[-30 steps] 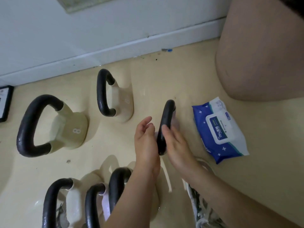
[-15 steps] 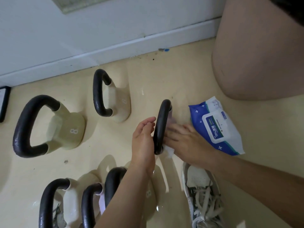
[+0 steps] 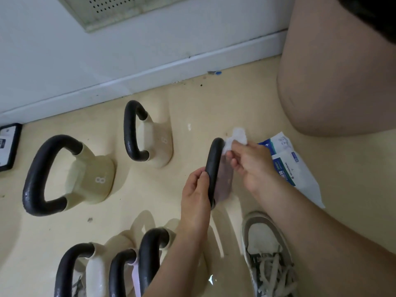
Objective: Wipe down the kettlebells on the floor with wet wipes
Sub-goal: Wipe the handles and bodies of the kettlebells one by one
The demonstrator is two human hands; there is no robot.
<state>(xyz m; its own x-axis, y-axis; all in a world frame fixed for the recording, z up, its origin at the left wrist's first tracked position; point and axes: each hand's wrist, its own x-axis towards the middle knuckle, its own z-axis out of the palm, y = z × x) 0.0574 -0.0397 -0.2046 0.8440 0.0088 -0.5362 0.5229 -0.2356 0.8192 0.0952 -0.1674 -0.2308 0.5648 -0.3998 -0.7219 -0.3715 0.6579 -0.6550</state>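
My left hand (image 3: 196, 194) is clenched round the kettlebell's (image 3: 225, 183) black handle (image 3: 213, 159), between my 2 hands. My right hand (image 3: 252, 166) pinches a limp, soft wipe (image 3: 236, 137) against the handle's top. I judge the kettlebell heavy and rigid, the handle its surest hold, perhaps slick once wet.

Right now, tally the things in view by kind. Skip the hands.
Kettlebells: 6
Wet wipe pack: 1
Loose wipe: 1
Shoe: 1
Black-framed item, cut off at the left edge: 1
Total: 10
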